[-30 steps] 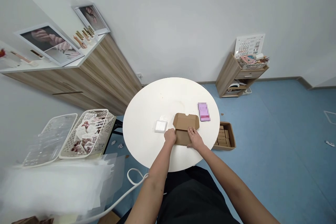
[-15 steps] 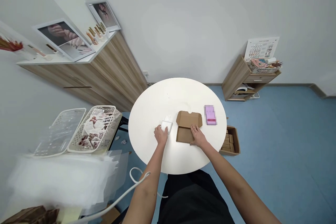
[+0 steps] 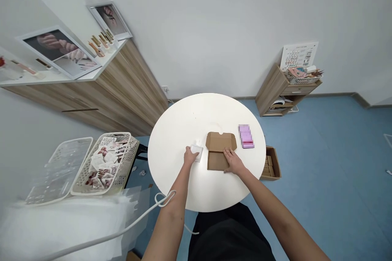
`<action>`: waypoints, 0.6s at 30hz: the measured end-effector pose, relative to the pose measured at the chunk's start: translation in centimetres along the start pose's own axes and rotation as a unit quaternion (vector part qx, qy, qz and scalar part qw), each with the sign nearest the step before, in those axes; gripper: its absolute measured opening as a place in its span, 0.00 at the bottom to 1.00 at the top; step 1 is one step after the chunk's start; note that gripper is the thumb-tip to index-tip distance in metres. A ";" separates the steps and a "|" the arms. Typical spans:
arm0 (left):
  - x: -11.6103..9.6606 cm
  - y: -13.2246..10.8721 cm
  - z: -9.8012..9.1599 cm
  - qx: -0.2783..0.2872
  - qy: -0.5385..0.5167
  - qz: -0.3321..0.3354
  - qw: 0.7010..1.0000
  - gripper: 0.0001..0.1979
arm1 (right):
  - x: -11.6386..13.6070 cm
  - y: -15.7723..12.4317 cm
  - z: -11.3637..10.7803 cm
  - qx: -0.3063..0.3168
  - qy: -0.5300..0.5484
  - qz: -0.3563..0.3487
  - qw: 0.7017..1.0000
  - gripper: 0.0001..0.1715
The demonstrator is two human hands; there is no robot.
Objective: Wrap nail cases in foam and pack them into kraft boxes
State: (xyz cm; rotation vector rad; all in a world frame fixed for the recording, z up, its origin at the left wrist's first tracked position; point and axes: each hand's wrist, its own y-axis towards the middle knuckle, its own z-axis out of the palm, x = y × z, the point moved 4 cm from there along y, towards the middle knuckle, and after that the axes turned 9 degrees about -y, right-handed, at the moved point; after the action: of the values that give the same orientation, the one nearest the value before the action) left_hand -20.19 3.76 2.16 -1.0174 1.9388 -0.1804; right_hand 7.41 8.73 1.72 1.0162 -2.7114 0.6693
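Note:
My left hand [image 3: 190, 156] is closed on a small white packet [image 3: 196, 153] at the middle of the round white table [image 3: 171, 138]. To its right lies a small brown cardboard box [image 3: 218, 161], its lid folded back away from me and nothing in its tray. My right hand [image 3: 234, 162] grips the box's right side, fingers reaching inside and thumb at the front right corner. Farther right on the tabletop is a pixelated purple-and-pink item [image 3: 246, 136], touched by neither hand.
Left of the table stand a white basket [image 3: 134, 147] of small packets, a basket of clear plastic pieces [image 3: 58, 171] and a stack of white sheets [image 3: 70, 220]. A white cable [image 3: 134, 223] crosses by my left forearm. A carton [image 3: 277, 163] of small boxes sits on the floor at right.
My view has shifted slightly. My left hand has turned around the packet, which lies flatter and a little nearer the box. My right hand stays on the box.

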 end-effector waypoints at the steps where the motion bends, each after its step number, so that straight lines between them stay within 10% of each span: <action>1: -0.1 -0.1 0.0 0.008 -0.014 0.002 1.000 0.23 | -0.2 0.0 0.0 0.000 0.003 -0.005 1.000 0.74; 6: -2.0 -1.4 -1.7 0.052 -0.088 0.049 0.994 0.18 | -1.1 0.4 0.0 0.027 0.046 -0.047 0.997 0.77; 9: -4.2 -2.7 -1.9 0.179 -0.136 0.110 0.968 0.17 | -1.6 0.5 -0.1 0.030 0.070 -0.070 0.995 0.78; 12: -6.0 -4.3 -0.1 0.325 -0.106 0.141 0.929 0.20 | -1.6 0.1 -0.6 -0.002 0.071 -0.088 0.994 0.79; 18: -7.0 -5.7 6.0 0.343 0.042 0.146 0.927 0.22 | -1.7 -2.7 -2.6 -0.129 0.093 -0.102 0.982 0.67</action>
State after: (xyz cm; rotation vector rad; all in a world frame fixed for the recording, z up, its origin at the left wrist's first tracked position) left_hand -10.46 6.67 6.09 -0.2584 1.8602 -0.6856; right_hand 10.47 9.20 4.43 1.0857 -2.4128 0.3458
